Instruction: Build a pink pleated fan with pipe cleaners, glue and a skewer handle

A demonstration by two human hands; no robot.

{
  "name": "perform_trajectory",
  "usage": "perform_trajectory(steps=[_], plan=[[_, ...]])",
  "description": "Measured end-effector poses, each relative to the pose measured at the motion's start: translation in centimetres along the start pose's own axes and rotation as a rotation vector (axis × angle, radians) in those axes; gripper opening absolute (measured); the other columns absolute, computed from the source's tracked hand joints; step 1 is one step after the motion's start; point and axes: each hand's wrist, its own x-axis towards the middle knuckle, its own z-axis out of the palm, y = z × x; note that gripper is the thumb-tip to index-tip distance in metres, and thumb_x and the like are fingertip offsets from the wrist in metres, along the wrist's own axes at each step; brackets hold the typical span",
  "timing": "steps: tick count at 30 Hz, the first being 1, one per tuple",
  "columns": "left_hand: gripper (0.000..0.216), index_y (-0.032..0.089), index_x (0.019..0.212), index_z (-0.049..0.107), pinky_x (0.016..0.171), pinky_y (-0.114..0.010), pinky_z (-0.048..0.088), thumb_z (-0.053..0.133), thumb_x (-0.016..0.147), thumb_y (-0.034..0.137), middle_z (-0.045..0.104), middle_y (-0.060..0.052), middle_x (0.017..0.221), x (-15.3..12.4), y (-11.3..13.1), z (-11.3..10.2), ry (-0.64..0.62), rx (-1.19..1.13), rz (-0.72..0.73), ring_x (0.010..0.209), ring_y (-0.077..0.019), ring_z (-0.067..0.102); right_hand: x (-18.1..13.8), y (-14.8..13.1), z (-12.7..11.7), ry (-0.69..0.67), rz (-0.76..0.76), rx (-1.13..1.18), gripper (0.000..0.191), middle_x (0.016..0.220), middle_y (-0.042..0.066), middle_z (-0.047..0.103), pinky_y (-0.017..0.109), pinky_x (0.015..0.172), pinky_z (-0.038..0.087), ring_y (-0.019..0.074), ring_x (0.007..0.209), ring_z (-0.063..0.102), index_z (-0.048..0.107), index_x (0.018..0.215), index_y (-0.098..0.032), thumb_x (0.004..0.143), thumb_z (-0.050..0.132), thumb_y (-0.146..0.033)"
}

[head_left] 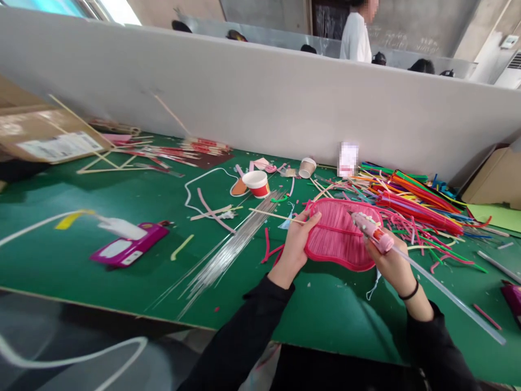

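Observation:
My left hand [300,239] is closed on the left edge of a pink panel [336,241], rounded in outline and made of pipe cleaners laid side by side, with a darker pink rim and a bar across it. A thin wooden stick [277,215] runs leftward from that hand; whether the fingers hold it is unclear. Wrapped in my right hand [393,263] is a pink hot glue gun [374,231], its tip over the panel's upper right part. A long clear glue stick [451,298] sticks out of its back. A pale blue tassel [374,283] hangs below the panel.
Clear rods [244,233] lie left of my hands, near a paper cup [256,183]. Colourful pipe cleaners [419,201] are heaped at right. A purple packet [130,244] lies at left, wooden sticks [163,155] behind. A white partition [244,98] closes off the back; a person [357,35] stands beyond.

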Motion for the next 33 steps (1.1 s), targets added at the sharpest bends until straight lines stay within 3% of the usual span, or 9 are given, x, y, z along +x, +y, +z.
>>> perform_trajectory(steps=[17,23,33], plan=[[0.049,0.018,0.095,0.064,0.063,-0.031,0.052,0.088,0.059,0.042,0.071,-0.001,0.075,-1.2,-1.1,0.8,-0.011,0.029,-0.033,0.068,-0.0207,0.069,-0.5,1.8,0.4,0.037,-0.007,-0.141,0.013,0.073,0.000,0.056,0.029,0.058,0.045,0.0172,0.065,0.058,0.050,0.081,-0.024,0.091,0.050,-0.032],[0.049,0.017,0.095,0.065,0.063,-0.030,0.052,0.089,0.058,0.039,0.071,-0.001,0.074,-1.0,-1.4,0.7,-0.011,0.031,-0.051,0.065,-0.0183,0.067,-0.6,1.9,0.5,0.013,-0.019,-0.111,0.009,0.079,0.002,0.059,0.031,0.067,0.048,0.0196,0.077,0.061,0.055,0.090,-0.023,0.092,0.049,-0.030],[0.049,0.018,0.093,0.064,0.057,-0.027,0.050,0.090,0.057,0.038,0.068,0.001,0.070,-1.2,-1.5,0.9,-0.041,0.025,-0.048,0.059,-0.0155,0.064,-0.6,2.3,0.6,0.055,-0.049,-0.101,0.011,0.074,0.000,0.056,0.028,0.057,0.045,0.0177,0.067,0.059,0.049,0.082,-0.025,0.091,0.050,-0.031]])
